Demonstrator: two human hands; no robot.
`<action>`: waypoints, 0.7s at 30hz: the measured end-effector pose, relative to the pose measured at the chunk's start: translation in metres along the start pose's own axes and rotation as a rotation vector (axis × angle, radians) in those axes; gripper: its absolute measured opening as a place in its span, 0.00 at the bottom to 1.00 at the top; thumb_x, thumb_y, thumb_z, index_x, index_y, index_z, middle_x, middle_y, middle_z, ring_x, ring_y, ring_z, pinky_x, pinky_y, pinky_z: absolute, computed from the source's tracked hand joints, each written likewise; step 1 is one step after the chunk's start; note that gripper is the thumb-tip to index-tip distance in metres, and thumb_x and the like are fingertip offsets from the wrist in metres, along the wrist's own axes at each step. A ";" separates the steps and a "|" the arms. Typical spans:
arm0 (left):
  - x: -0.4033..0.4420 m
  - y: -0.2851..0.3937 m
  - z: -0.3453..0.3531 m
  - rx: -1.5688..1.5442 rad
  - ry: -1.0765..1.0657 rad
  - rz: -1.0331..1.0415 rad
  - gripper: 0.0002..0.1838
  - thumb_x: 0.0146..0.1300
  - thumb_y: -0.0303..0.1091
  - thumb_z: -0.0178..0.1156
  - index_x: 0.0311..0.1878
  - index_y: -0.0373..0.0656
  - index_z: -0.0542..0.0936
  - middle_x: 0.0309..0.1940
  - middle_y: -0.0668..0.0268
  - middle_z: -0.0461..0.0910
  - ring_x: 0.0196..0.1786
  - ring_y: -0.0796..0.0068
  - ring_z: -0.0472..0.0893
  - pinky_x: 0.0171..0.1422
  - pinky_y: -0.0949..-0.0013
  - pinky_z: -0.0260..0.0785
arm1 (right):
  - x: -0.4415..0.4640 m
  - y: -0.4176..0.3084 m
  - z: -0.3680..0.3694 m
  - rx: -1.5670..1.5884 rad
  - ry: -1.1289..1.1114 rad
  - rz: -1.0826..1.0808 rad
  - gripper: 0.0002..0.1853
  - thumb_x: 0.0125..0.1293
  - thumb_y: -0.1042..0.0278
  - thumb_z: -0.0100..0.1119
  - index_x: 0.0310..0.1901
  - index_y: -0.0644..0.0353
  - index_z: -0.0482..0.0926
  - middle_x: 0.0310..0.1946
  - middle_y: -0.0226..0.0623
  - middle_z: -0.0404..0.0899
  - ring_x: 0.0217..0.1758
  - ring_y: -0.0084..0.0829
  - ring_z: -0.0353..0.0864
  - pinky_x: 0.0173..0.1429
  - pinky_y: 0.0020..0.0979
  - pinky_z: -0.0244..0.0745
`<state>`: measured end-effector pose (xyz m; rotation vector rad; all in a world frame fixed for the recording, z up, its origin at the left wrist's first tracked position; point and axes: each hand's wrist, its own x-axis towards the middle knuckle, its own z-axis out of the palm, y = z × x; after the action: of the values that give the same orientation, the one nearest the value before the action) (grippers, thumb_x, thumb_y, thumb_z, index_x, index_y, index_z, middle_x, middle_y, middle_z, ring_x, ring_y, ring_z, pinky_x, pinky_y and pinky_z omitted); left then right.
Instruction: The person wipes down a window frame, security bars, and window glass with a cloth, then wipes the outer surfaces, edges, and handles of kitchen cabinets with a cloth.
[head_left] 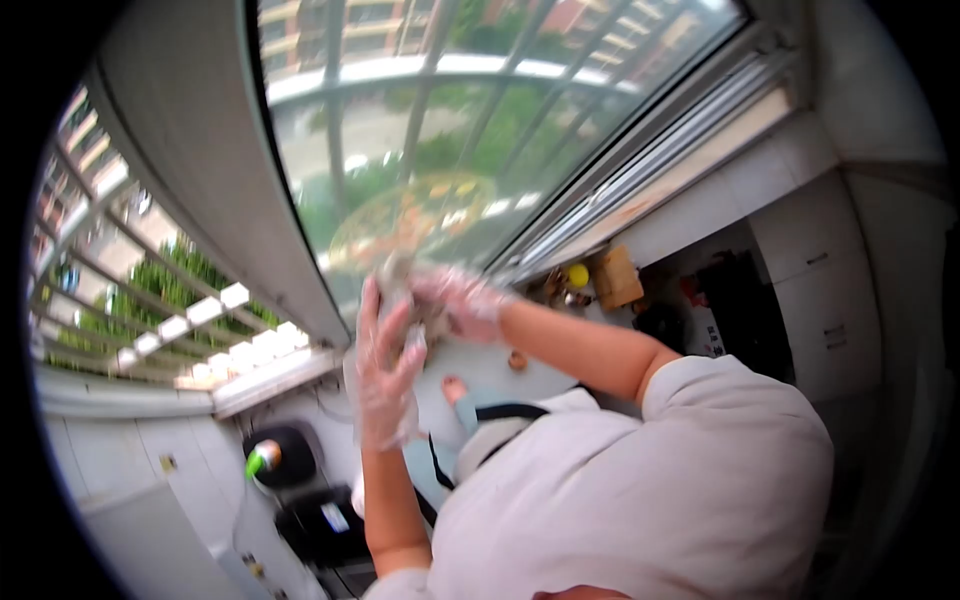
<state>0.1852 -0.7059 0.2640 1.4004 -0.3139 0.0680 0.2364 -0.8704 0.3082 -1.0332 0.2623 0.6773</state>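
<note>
Right grip (462, 300), in a clear plastic glove, is closed around a greyish cloth (398, 268), its fingers pointing to the left grip. Left grip (385, 365), gloved in the same way, has its fingers upward and touches the cloth from the other side; because of the blur, I cannot tell if it also pinches the cloth or only rests against it. The cloth is bunched between the two hands, near the lower end of the window (400, 110), and I cannot tell if it touches the glass. On the glass one sees a round, yellowish pattern (410, 215), just beyond the cloth. Bars (335, 120) run behind the pane, with trees and buildings outside. To the left of the frame (190, 130), a second opening shows more bars and greenery. Below the hands, a bare foot (453, 388) stands on the pale floor (480, 362). At the lower left, a green-topped bottle (262, 458) is at a black seat (292, 450), and near them is a black box (320, 530) with a white label. At the right, a yellow ball (578, 275) is just beside a brown carton (617, 278), and farther right are white cabinets (815, 260).
</note>
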 end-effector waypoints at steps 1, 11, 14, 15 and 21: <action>-0.003 -0.001 0.003 -0.156 0.058 -0.054 0.31 0.56 0.34 0.65 0.64 0.39 0.73 0.75 0.57 0.54 0.75 0.59 0.59 0.73 0.60 0.57 | 0.003 0.003 -0.013 0.041 0.030 0.032 0.15 0.70 0.58 0.56 0.56 0.48 0.74 0.47 0.28 0.80 0.47 0.27 0.81 0.49 0.31 0.79; -0.007 -0.041 0.023 -0.124 0.250 -0.279 0.33 0.53 0.27 0.65 0.65 0.42 0.70 0.53 0.63 0.76 0.53 0.73 0.76 0.55 0.69 0.73 | 0.021 0.027 -0.041 0.179 -0.036 0.057 0.17 0.72 0.53 0.52 0.57 0.52 0.73 0.48 0.28 0.78 0.48 0.26 0.81 0.49 0.31 0.80; -0.015 -0.065 0.023 0.018 0.286 -0.354 0.27 0.56 0.23 0.63 0.61 0.41 0.72 0.45 0.65 0.78 0.45 0.78 0.77 0.48 0.75 0.72 | 0.025 0.031 -0.044 0.064 0.023 0.087 0.17 0.72 0.51 0.53 0.56 0.50 0.73 0.47 0.26 0.78 0.46 0.24 0.80 0.47 0.29 0.79; -0.016 -0.071 0.023 -0.108 0.292 -0.383 0.26 0.57 0.23 0.62 0.60 0.41 0.72 0.45 0.65 0.79 0.44 0.78 0.77 0.47 0.74 0.72 | 0.026 0.031 -0.045 0.007 0.042 0.108 0.17 0.71 0.50 0.53 0.56 0.49 0.73 0.46 0.25 0.78 0.46 0.23 0.80 0.46 0.28 0.79; -0.025 -0.084 0.021 -0.240 0.274 -0.482 0.23 0.63 0.28 0.63 0.61 0.41 0.72 0.43 0.66 0.79 0.42 0.80 0.77 0.45 0.74 0.73 | 0.042 0.048 -0.089 -0.021 0.140 0.180 0.18 0.74 0.51 0.48 0.56 0.53 0.71 0.48 0.31 0.78 0.50 0.29 0.80 0.49 0.32 0.81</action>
<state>0.1771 -0.7381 0.1803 1.1780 0.2401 -0.1687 0.2481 -0.9141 0.2084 -1.0868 0.4753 0.7714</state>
